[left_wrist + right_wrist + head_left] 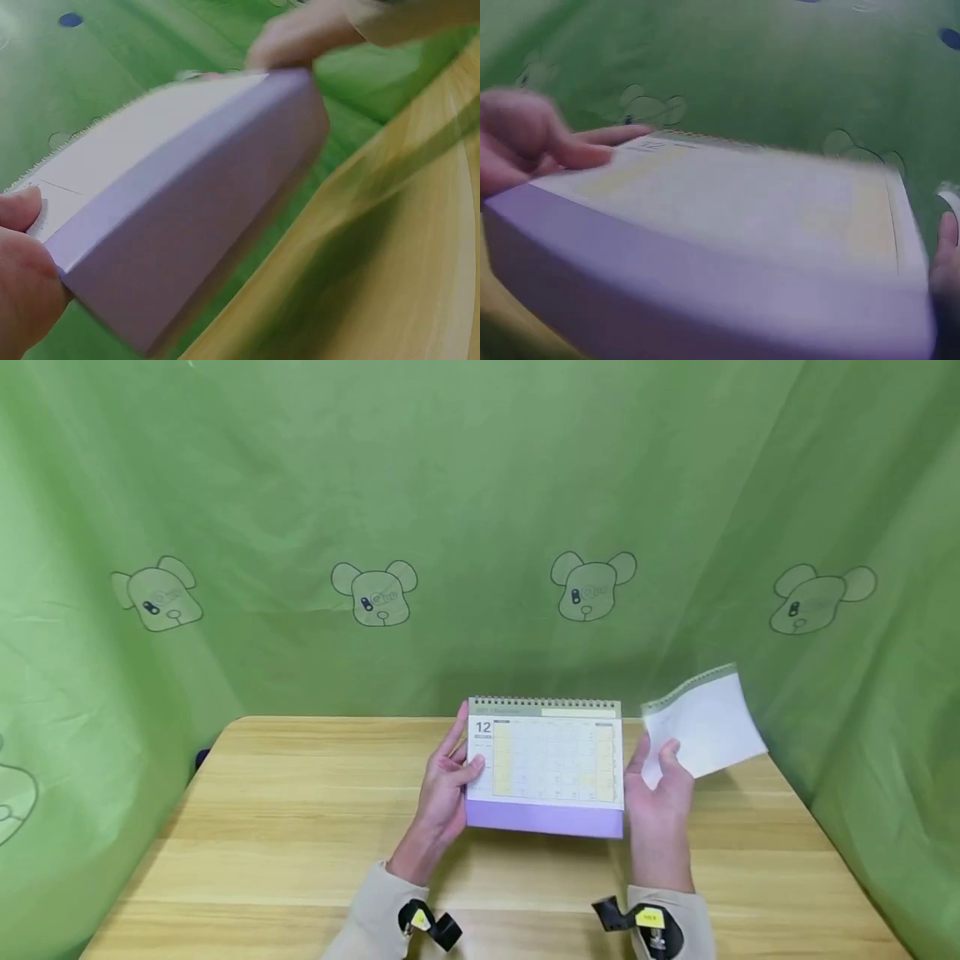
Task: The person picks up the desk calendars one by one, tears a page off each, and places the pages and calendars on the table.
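A desk calendar (555, 760) with a wire-bound top and a purple base stands tilted above the table, its page numbered 12 facing me. My left hand (444, 785) grips its left edge, thumb on the page and fingers behind. In my right hand (660, 789), a loose white sheet (705, 727) with a green, notched top edge is held between thumb and fingers. That hand is close beside the calendar's right edge; whether it touches it I cannot tell. The left wrist view shows the purple base (202, 210) from below, blurred.
Beneath the hands lies a light wooden table (300, 827). A green curtain (480, 485) printed with bear heads hangs behind the table and along both sides. Both sleeves carry black wrist-camera mounts (656, 927).
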The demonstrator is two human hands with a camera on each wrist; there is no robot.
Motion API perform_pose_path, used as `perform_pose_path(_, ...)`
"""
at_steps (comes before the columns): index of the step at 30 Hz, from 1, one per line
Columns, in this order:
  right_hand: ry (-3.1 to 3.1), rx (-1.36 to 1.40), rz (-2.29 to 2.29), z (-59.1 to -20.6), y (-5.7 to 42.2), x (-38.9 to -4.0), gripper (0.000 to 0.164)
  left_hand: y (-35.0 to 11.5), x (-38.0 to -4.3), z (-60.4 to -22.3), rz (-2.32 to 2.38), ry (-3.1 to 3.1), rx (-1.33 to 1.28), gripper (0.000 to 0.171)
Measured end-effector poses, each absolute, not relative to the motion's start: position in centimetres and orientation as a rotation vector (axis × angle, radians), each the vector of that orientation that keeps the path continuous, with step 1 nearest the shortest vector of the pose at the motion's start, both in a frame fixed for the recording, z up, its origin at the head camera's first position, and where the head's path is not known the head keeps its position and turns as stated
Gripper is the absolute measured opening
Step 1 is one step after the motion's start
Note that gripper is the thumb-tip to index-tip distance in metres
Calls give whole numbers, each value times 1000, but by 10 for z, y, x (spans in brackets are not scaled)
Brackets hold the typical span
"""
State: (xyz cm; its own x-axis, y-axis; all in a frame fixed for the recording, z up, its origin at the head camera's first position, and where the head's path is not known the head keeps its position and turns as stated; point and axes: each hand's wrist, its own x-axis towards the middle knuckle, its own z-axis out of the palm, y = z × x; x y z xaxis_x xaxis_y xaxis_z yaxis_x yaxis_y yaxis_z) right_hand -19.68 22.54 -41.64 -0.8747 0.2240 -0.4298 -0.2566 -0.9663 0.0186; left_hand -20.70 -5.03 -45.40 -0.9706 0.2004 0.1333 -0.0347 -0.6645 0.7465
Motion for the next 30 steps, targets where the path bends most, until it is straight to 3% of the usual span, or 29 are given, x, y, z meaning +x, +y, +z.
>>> perform_pose_path(5, 47, -587, 2800, -417, 233, -195, 36, -56, -206, -452, 2775, 1221, 275, 78)
perform_pose_path(18, -504, -144, 2698, -407, 227, -190, 44, -64, -209, -446, 2824, 1236, 285, 77)
perform_pose_path(30, -907, -111, 2368, -396, 218, -187, 54, -70, -212, -445, 2836, 1245, 292, 77)
